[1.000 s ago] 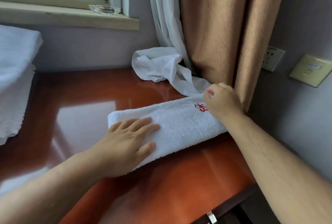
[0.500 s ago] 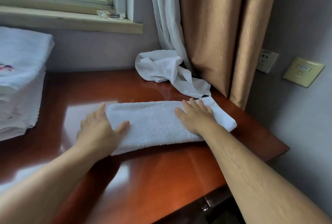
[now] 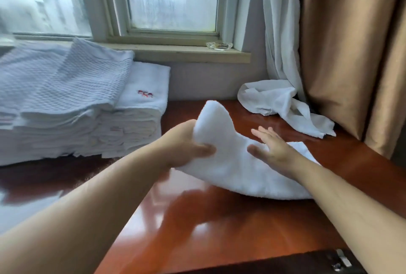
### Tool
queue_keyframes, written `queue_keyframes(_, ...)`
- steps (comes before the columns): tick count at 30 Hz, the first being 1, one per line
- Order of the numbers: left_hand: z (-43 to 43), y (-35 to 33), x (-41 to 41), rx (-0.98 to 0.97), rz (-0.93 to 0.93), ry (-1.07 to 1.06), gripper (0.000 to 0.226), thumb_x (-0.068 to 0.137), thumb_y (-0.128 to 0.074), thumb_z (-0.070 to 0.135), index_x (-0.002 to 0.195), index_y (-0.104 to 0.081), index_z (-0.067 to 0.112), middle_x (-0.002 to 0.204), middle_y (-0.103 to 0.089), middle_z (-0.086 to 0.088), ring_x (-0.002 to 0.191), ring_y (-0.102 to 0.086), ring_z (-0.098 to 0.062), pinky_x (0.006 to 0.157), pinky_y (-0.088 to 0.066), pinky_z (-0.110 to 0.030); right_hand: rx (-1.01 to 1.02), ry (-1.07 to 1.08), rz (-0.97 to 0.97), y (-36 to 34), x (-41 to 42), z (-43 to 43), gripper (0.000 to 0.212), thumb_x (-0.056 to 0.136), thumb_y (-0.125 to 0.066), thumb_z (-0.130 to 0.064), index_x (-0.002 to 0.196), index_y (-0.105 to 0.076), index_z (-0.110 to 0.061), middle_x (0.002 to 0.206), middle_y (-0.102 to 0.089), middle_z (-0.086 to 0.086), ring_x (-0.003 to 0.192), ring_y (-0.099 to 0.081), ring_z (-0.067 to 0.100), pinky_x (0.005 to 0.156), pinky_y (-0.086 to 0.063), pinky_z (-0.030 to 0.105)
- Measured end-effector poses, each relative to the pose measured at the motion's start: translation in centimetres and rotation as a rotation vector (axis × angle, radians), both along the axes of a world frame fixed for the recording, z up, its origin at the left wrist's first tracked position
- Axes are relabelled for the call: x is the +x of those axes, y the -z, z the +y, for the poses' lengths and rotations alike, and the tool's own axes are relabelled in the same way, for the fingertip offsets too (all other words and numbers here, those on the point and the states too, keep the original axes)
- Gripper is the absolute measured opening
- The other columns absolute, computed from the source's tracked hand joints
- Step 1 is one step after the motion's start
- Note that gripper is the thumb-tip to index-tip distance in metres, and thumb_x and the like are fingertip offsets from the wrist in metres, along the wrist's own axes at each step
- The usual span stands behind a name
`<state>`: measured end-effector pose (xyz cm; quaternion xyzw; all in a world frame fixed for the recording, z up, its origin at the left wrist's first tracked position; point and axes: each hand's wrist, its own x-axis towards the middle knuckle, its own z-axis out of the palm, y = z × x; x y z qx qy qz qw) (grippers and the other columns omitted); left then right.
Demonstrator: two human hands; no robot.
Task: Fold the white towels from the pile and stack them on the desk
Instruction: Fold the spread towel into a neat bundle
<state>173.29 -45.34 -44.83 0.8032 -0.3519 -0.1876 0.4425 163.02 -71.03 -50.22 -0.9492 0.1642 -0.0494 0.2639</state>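
The left hand [image 3: 186, 144] grips one end of the folded towel [image 3: 232, 164] and lifts it off the worktop [image 3: 241, 225], likely to bring that end over for the next fold; the right hand [image 3: 274, 150] lies flat with fingers spread on the towel's other half, pinning it down; the stack of folded towels [image 3: 131, 124] waits at the left, near enough to receive it.

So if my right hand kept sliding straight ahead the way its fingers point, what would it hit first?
The right hand lies flat on the towel, fingers pointing up-left toward the raised end that the left hand grips. It would probably meet that lifted fold first; beyond it is the towel stack, though depth is unclear.
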Motion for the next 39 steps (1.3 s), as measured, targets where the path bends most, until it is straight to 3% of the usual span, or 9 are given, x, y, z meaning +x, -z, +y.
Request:
queue_keyframes(4,5.0,-3.6,0.7,0.027,-0.195,0.003,0.035,0.076,-0.087,0.023,0.104,-0.065,0.020,0.096,-0.073,-0.001,0.092,-0.069,-0.018,0.086,-0.056,-0.047,0.383,-0.346,-0.158,-4.9,3.6,6.3,0.089,0.062,-0.088,-0.062,0.140,-0.050,-0.043,0.143,-0.056,-0.018,0.133,-0.051,0.003,0.102,-0.052,0.037)
queue_keyframes(7,9.1,-6.0,1.6,0.016,-0.214,0.000,0.030,0.074,-0.089,0.019,0.095,-0.068,0.020,0.083,-0.071,0.002,0.079,-0.069,-0.014,0.073,-0.057,-0.041,0.543,-0.473,-0.085,-7.3,5.9,10.5,0.054,0.067,-0.093,-0.029,0.116,-0.071,-0.033,0.114,-0.075,-0.001,0.107,-0.071,0.019,0.090,-0.060,0.040)
queue_keyframes(10,13.0,-7.7,2.5,-0.035,-0.244,-0.032,0.032,0.066,-0.090,0.024,0.092,-0.071,0.019,0.082,-0.070,-0.007,0.077,-0.069,-0.019,0.071,-0.057,-0.046,0.529,-0.543,-0.123,-8.6,7.1,13.6,0.044,0.071,-0.088,-0.023,0.111,-0.073,-0.027,0.109,-0.076,0.002,0.103,-0.073,0.021,0.083,-0.060,0.034)
queue_keyframes(13,15.7,-8.4,3.7,-0.122,-0.346,-0.130,0.032,0.058,-0.089,0.035,0.086,-0.073,0.035,0.075,-0.070,0.009,0.071,-0.066,-0.008,0.066,-0.054,-0.031,0.642,-0.617,-0.162,-9.2,8.0,16.2,0.035,0.080,-0.083,-0.014,0.114,-0.072,-0.016,0.109,-0.076,0.009,0.101,-0.073,0.026,0.079,-0.060,0.034)
queue_keyframes(16,17.0,-7.6,5.1,-0.302,-0.494,-0.405,0.053,0.058,-0.092,0.043,0.102,-0.066,0.054,0.093,-0.069,0.016,0.085,-0.067,-0.002,0.078,-0.055,-0.030,0.805,-0.605,-0.283,-9.8,8.8,18.2,0.023,0.083,-0.078,-0.017,0.105,-0.075,-0.012,0.104,-0.076,0.016,0.089,-0.075,0.029,0.070,-0.060,0.034)
queue_keyframes(18,17.2,-6.3,5.6,-0.524,-0.312,-0.477,0.075,0.064,-0.092,0.044,0.129,-0.053,0.046,0.110,-0.069,0.010,0.098,-0.069,-0.005,0.085,-0.058,-0.032,0.876,-0.562,-0.407,-10.6,9.5,19.1,0.017,0.082,-0.079,-0.018,0.098,-0.077,-0.014,0.099,-0.077,0.015,0.083,-0.075,0.028,0.066,-0.060,0.034)
queue_keyframes(20,16.9,-4.2,6.0,-0.630,0.089,-0.368,0.089,0.069,-0.086,0.047,0.144,-0.044,0.023,0.122,-0.070,-0.006,0.108,-0.070,-0.023,0.094,-0.056,-0.049,0.953,-0.492,-0.528,-11.6,10.5,19.6,0.011,0.081,-0.081,-0.018,0.092,-0.078,-0.017,0.094,-0.078,0.013,0.077,-0.075,0.026,0.062,-0.059,0.033)
queue_keyframes(24,16.1,-0.1,6.1,-0.539,0.405,-0.075,0.046,0.084,-0.076,0.028,0.126,-0.066,0.011,0.123,-0.069,-0.021,0.113,-0.067,-0.040,0.100,-0.052,-0.055,1.065,-0.304,-0.724,-14.0,13.6,19.5,0.021,0.082,-0.079,-0.017,0.101,-0.074,-0.010,0.096,-0.078,0.013,0.079,-0.076,0.028,0.062,-0.060,0.034)
queue_keyframes(39,10.8,-8.8,17.2,-0.509,0.029,-0.360,0.025,0.099,-0.060,0.038,0.109,-0.070,0.018,0.091,-0.078,0.001,0.079,-0.076,-0.015,0.061,-0.059,-0.024,0.911,-0.076,-0.766,-22.4,31.2,14.2,0.024,0.085,-0.077,-0.033,0.102,-0.073,-0.016,0.083,-0.078,-0.005,0.071,-0.076,0.016,0.051,-0.056,0.023)
